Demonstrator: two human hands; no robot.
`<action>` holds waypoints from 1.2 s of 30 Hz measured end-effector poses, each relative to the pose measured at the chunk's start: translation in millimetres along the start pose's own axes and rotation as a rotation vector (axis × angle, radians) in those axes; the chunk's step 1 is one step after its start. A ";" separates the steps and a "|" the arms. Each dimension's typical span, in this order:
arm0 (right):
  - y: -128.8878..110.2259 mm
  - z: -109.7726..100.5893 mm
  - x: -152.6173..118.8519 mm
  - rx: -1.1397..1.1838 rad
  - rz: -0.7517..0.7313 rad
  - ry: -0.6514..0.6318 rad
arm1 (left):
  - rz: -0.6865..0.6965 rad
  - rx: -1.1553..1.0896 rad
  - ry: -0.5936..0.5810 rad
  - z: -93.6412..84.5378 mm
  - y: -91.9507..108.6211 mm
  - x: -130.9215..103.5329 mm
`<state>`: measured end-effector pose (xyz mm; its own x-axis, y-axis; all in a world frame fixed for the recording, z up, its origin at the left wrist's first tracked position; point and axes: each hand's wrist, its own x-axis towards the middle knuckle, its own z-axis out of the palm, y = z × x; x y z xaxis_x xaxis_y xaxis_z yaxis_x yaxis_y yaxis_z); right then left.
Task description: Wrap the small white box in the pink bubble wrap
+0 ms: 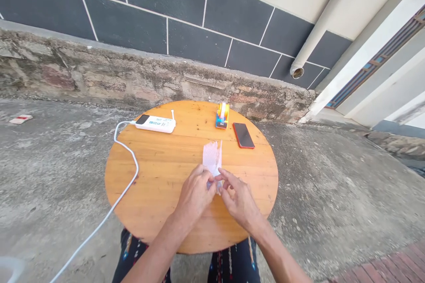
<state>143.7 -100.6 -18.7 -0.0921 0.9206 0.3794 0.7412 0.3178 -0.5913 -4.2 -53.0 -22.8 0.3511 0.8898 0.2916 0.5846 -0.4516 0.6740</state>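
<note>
A thin, pale pinkish-white piece of paper [211, 154], looking like tissue, lies on the round wooden table [159, 185] in front of me. Its far edge is ragged, with a narrow strip standing out along the right side. My left hand [198, 184] pinches the near part of the paper, thumb against curled fingers, and covers some of it. On the other side, my right hand [238, 195] has its fingertips at the paper's near right edge. Its index finger and thumb are apart. Exactly how the near end is folded is hidden by the fingers.
Toward the table's far edge stand a yellow-and-blue tape dispenser [222, 116] and a red-edged phone [243, 135]. At far left lies a white power strip [155, 124], its white cable [131, 181] running off the table. A stone-based wall [133, 82] rises behind.
</note>
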 end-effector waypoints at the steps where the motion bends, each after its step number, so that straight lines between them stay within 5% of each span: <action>1: 3.8 -5.6 4.0 0.018 0.006 0.011 | 0.010 0.029 0.003 0.4 0.2 -0.1; 5: 23.6 -22.6 30.4 -0.030 -0.081 0.041 | 0.091 0.108 0.037 0.0 0.0 -0.6; 13: 31.7 -22.4 77.0 -0.416 -0.255 -0.204 | 0.181 0.132 0.000 -0.1 -2.1 1.9; 28: 28.2 -23.2 77.1 -0.469 -0.413 -0.200 | 0.209 0.044 -0.124 -7.3 -5.2 13.4; 36: 24.3 -16.8 105.1 -0.474 -0.410 -0.448 | 0.244 0.040 -0.107 -6.3 -7.5 13.0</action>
<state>163.2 0.1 18.7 -0.6064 0.7863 0.1185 0.7861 0.6152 -0.0596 -8.6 -37.6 -19.8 0.5590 0.7432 0.3676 0.5006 -0.6559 0.5649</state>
